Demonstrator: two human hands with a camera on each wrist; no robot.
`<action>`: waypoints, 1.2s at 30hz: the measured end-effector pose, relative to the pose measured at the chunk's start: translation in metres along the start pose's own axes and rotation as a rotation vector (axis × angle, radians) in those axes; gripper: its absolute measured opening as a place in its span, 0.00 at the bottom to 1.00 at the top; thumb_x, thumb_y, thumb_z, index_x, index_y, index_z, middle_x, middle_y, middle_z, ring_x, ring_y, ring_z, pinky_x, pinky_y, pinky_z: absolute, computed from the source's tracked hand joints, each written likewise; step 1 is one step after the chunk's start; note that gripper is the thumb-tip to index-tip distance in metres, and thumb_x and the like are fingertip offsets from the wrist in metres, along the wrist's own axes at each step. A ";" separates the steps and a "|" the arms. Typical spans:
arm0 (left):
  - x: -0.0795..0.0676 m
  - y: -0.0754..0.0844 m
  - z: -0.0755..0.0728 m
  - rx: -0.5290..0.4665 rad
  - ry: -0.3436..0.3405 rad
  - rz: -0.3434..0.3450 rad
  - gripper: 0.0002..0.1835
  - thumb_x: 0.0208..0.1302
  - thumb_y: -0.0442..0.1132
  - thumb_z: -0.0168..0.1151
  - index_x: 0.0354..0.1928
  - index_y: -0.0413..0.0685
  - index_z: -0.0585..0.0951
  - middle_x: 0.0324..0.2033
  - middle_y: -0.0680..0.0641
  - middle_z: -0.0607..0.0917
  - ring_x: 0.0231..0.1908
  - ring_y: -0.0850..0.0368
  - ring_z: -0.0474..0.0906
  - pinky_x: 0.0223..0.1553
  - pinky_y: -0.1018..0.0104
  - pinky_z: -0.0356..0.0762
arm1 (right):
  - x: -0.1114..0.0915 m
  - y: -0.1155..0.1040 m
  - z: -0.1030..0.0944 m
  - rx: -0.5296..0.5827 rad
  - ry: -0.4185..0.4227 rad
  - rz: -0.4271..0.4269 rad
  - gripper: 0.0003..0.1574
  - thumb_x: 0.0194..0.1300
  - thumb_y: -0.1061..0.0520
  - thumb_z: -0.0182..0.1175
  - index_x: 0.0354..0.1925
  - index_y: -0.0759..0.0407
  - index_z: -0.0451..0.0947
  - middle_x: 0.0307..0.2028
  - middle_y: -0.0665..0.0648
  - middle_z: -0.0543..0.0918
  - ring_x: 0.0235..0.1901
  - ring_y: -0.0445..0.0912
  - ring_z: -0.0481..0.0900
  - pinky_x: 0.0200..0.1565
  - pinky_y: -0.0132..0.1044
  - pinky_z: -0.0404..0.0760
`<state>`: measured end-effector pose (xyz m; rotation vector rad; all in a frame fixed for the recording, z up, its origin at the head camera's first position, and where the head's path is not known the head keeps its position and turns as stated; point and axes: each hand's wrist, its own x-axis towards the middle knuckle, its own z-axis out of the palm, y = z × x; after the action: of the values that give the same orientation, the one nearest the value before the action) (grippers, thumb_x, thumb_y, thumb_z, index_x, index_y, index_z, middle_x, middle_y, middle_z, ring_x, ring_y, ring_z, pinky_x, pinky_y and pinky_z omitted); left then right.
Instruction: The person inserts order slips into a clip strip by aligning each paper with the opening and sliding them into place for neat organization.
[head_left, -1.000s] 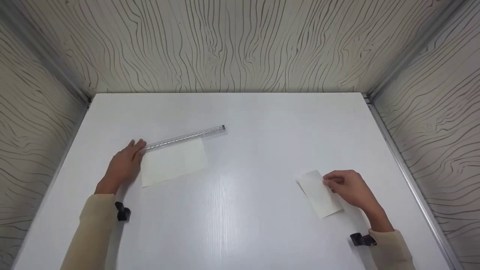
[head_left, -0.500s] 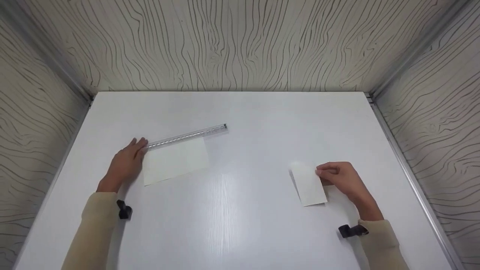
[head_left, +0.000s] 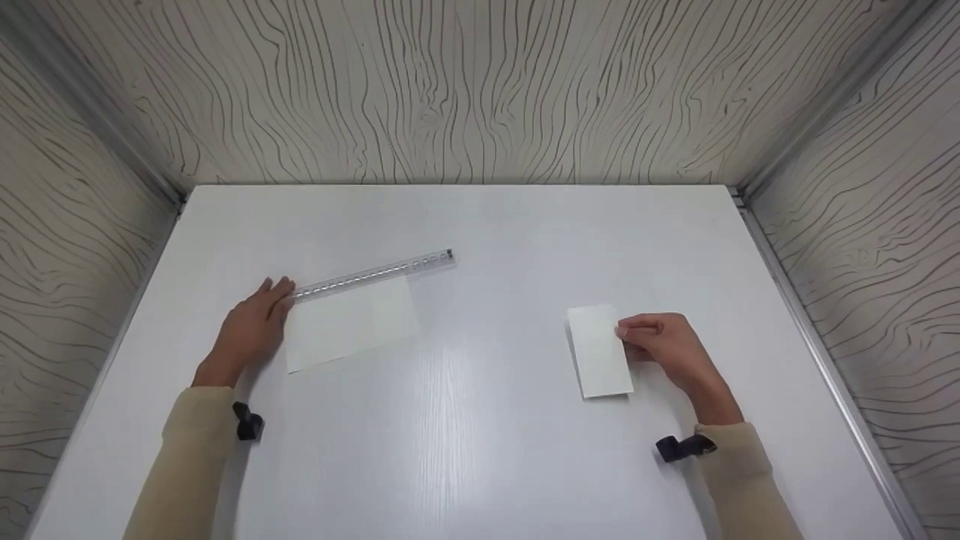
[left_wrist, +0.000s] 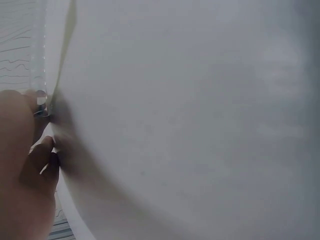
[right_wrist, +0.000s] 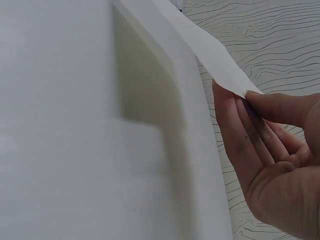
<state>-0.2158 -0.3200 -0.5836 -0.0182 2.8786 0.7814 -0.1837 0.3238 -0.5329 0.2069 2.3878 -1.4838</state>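
At the left of the table, a clear plastic ruler [head_left: 375, 276] lies slantwise along the upper edge of a pale sheet of paper [head_left: 349, 326]. My left hand [head_left: 251, 322] rests on the ruler's near end, its fingers extended; the left wrist view shows digits against that ruler end [left_wrist: 41, 102]. On the right, a smaller pale paper slip [head_left: 598, 352] is pinched at its right edge between thumb and fingers of my right hand [head_left: 664, 345]. The slip is raised over the table, casting a shadow. In the right wrist view the held paper [right_wrist: 215, 52] bends slightly at the fingertips.
The white table [head_left: 480, 450] has wood-patterned panels [head_left: 480, 90] at its back and sides, with metal rails along the side edges. Black camera mounts [head_left: 247, 421] sit by both wrists. A wide stretch of tabletop separates the two papers.
My right hand has moved left and slightly away from me with the paper slip, which has turned more upright in view. The left hand, ruler and larger sheet keep their places.
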 end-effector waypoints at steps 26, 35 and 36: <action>0.000 -0.001 0.001 -0.019 -0.011 -0.025 0.34 0.85 0.62 0.32 0.84 0.57 0.58 0.84 0.43 0.57 0.83 0.33 0.48 0.82 0.28 0.48 | 0.043 -0.024 0.034 0.249 -0.049 0.051 0.27 0.73 0.59 0.66 0.62 0.76 0.78 0.39 0.50 0.91 0.38 0.40 0.91 0.43 0.32 0.93; -0.001 0.000 0.002 -0.020 -0.001 -0.030 0.33 0.85 0.61 0.33 0.84 0.57 0.58 0.84 0.43 0.57 0.83 0.34 0.49 0.82 0.29 0.48 | 0.053 -0.032 0.045 0.296 -0.060 0.070 0.28 0.74 0.59 0.66 0.65 0.75 0.76 0.41 0.51 0.90 0.40 0.39 0.90 0.45 0.31 0.93; -0.001 0.000 0.002 -0.021 -0.002 -0.029 0.33 0.85 0.61 0.33 0.84 0.57 0.57 0.84 0.43 0.56 0.83 0.34 0.49 0.82 0.29 0.48 | 0.055 -0.032 0.046 0.306 -0.059 0.076 0.28 0.74 0.59 0.65 0.65 0.75 0.76 0.41 0.51 0.90 0.40 0.39 0.90 0.44 0.31 0.93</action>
<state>-0.2148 -0.3188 -0.5848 -0.0608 2.8613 0.8062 -0.2355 0.2656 -0.5437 0.3160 2.0744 -1.7865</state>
